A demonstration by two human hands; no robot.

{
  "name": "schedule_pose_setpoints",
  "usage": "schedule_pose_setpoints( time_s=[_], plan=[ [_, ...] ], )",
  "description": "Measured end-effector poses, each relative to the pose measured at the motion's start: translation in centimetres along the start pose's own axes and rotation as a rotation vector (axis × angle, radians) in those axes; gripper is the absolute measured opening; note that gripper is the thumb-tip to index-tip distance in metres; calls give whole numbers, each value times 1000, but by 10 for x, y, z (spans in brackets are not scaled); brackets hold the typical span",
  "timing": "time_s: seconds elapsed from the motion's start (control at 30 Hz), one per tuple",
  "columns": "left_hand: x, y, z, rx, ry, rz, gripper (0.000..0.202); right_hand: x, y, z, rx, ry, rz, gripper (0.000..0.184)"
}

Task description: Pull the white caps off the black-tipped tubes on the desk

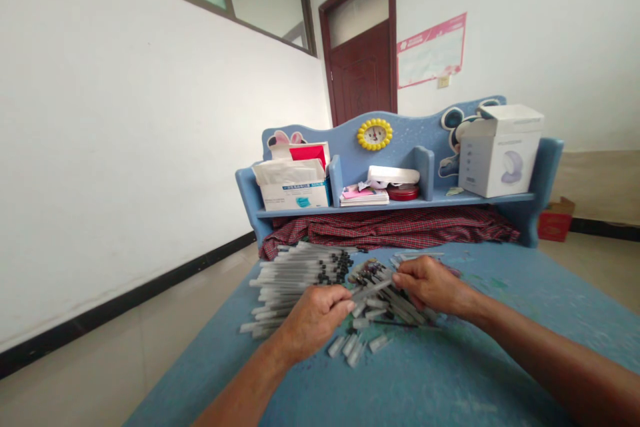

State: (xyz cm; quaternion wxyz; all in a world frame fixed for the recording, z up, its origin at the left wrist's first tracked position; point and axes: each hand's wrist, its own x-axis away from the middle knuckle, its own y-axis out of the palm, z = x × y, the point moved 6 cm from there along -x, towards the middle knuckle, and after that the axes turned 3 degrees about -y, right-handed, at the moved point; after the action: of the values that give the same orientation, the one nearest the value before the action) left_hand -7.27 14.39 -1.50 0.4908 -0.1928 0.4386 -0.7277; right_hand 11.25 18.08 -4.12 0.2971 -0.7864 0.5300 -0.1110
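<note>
Nearest you, loose caps (356,347) lay on the blue surface (450,373). Just beyond, at frame centre, your left hand (316,319) and right hand (429,284) each had fingers closed on one end of a slim pen barrel (373,290). It looked light, stiff and slick, best pinched near its ends. Stacked pens (295,273) lay further off, centre-left.

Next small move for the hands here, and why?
Probably the left hand carries the grey pen tube over to the neat stack of tubes. Both it and the right hand pinch the tube's ends above the loose pile of parts, and the stack lies just beside the left hand.
</note>
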Motion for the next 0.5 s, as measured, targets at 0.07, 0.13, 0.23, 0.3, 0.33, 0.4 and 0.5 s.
schedule_pose_setpoints(
  time_s=[0.07, 0.13, 0.23, 0.3, 0.33, 0.4, 0.5],
  plan=[
    [0, 0, 1, 2, 3, 1, 25, 1, 3, 2, -60, 30, -22, 27],
    [1, 0, 2, 3, 12, 2, 26, 1, 4, 3, -115, 64, -32, 25],
    [1, 0, 2, 3, 20, 0, 26, 2, 4, 5, -185, 92, -36, 24],
    [1, 0, 2, 3, 21, -7, 26, 2, 5, 6, -234, 104, -38, 23],
    [0, 1, 2, 4, 22, -10, 25, 2, 5, 7, -260, 108, -41, 22],
    [0, 1, 2, 8, 23, -12, 25, 2, 6, 7, -313, 105, -45, 22],
    [1, 1, 1, 17, 18, -13, 25, 1, 4, 6, -406, 83, -45, 22]
  ],
)
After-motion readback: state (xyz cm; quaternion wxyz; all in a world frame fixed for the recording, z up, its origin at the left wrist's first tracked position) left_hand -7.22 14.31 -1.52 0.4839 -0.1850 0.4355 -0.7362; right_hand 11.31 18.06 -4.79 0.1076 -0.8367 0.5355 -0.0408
